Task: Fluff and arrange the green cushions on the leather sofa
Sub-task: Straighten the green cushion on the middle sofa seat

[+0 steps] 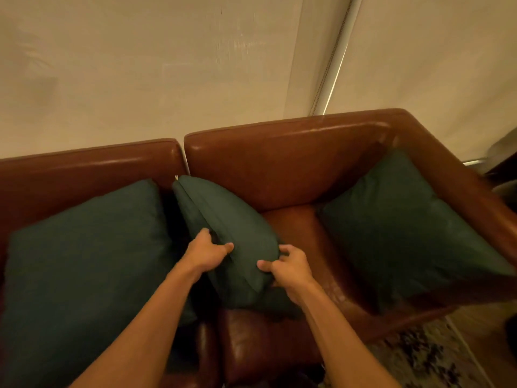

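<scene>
**Middle cushion: fluffing, both hands engaged**

Item: middle cushion [223,233], standing on edge on the leather sofa [279,163], leaning against the backrest seam. My left hand [205,254] pinches its near left side; my right hand [289,268] is curled closed on its near right corner. Method, as I judge it: press both sides inward, then release. Left cushion [84,261] touches it on the left. Right cushion [405,228] sits well apart; bare seat between gives room.

The brown leather sofa [279,163] carries three green cushions: the left cushion [84,261], the middle cushion [232,233] and the right cushion [397,228], seemingly propped against the armrest.
</scene>
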